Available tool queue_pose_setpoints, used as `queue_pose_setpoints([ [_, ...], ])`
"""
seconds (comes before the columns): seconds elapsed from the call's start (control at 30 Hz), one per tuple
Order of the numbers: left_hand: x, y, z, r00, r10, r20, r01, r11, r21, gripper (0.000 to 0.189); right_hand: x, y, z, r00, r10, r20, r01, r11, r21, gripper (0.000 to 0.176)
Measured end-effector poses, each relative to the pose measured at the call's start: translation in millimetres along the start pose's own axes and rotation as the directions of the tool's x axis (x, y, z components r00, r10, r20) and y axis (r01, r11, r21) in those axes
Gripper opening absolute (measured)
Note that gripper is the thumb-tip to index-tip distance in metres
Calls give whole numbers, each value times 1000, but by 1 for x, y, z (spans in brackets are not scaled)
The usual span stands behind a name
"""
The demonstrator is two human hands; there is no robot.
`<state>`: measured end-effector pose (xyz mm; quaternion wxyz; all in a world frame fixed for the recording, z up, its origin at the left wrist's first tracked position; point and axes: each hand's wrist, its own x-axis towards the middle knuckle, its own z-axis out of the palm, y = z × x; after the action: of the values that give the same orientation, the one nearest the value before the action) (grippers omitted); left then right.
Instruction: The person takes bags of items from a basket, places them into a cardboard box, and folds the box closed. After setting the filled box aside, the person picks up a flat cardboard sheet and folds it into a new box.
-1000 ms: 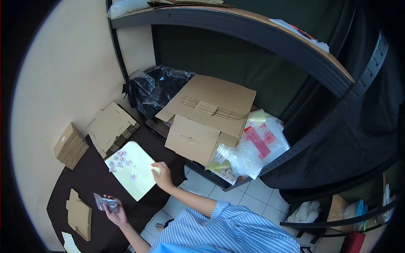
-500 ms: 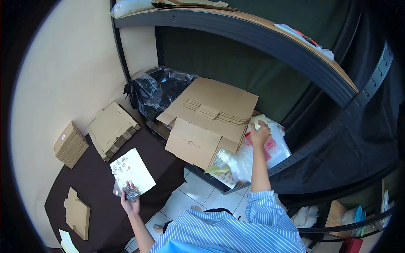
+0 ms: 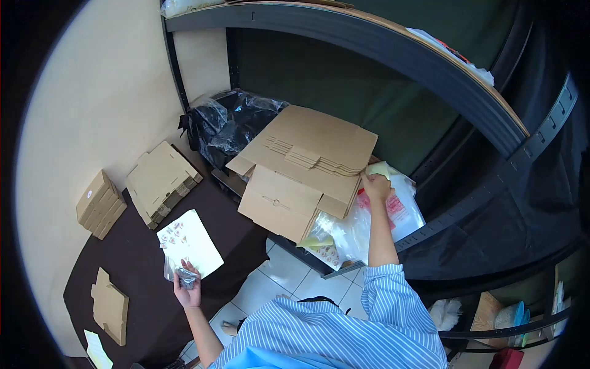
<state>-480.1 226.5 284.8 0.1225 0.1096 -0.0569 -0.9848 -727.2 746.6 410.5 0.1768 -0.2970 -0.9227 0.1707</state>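
Observation:
My left hand (image 3: 188,291) is closed round a small dark item in clear plastic (image 3: 186,278), over the lower edge of a white sheet with small printed pictures (image 3: 195,246) on the dark table. On the shelf, my right hand (image 3: 376,186) has its fingers pressed together at the right edge of a stack of flat cardboard boxes (image 3: 319,138). What its fingertips hold, if anything, is hidden. Clear plastic bags (image 3: 351,237) and a packet with red print (image 3: 402,206) lie beneath and beside this hand.
A black plastic bag (image 3: 227,126) sits left of the cardboard. Folded boxes (image 3: 161,181), a small box stack (image 3: 101,206) and a flat cardboard piece (image 3: 110,307) are on the dark table (image 3: 166,313). A metal shelf beam (image 3: 369,49) curves overhead.
My right hand has moved slightly left and down to the cardboard edge, and its fingers have drawn together. My left hand keeps hold of the dark item. The view has shifted slightly.

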Motion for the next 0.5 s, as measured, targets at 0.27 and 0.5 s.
queue_pose_setpoints([
  [0.27,2,2,-5,1000,2,4,-3,1000,16,42,20,0,-6,990,-43,-132,56,994,98,25],
  [0.5,3,3,-6,1000,0,26,0,1000,28,42,14,16,-24,962,20,-271,88,921,380,65],
])
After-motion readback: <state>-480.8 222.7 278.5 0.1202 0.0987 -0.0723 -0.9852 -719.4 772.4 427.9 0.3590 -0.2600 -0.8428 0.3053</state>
